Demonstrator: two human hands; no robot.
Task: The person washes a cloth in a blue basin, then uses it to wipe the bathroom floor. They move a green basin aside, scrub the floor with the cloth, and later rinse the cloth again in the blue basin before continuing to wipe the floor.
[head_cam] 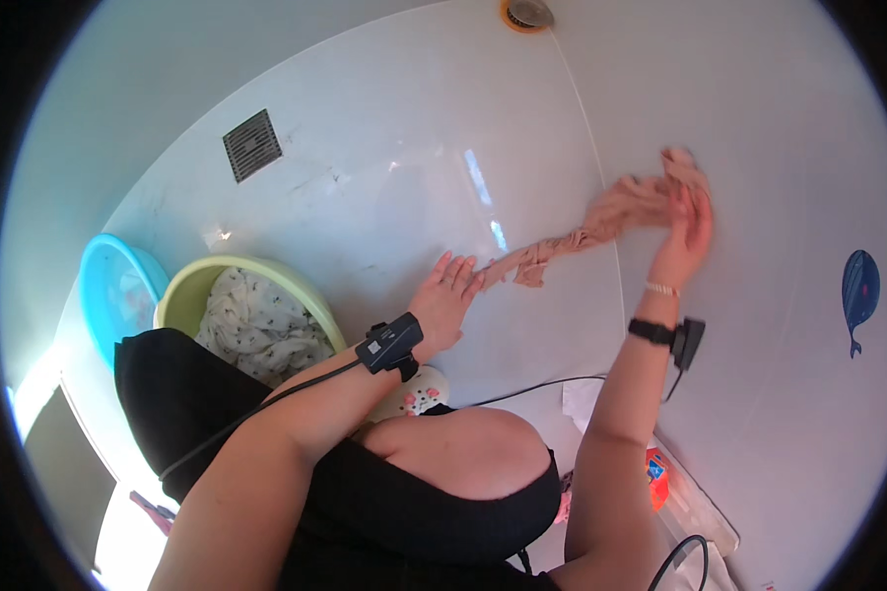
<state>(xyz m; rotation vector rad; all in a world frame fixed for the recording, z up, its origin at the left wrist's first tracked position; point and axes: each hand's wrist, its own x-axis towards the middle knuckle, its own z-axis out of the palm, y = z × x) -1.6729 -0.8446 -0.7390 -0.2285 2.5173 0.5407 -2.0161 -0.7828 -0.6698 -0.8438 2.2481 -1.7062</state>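
A damp-looking pinkish-beige cloth [599,221] stretches between my two hands, above the glossy white floor. It is twisted into a narrow rope near the left and is loose and bunched towards the right. My left hand [447,295] has hold of the twisted end, its grip partly hidden under the fingers. A short flap hangs from the cloth close to that hand. Higher and to the right, my right hand [687,229] grasps the bunched end in front of the pale wall; that part is slightly blurred. Both wrists wear black strapped devices with cables.
A green basin [247,260] holding white patterned fabric [255,325] stands to the left, beside a light blue basin [118,284]. Beyond lies a metal floor drain [252,145]. A decorated white clog [421,391] is below my left wrist. An orange packet [657,476] sits by my right arm.
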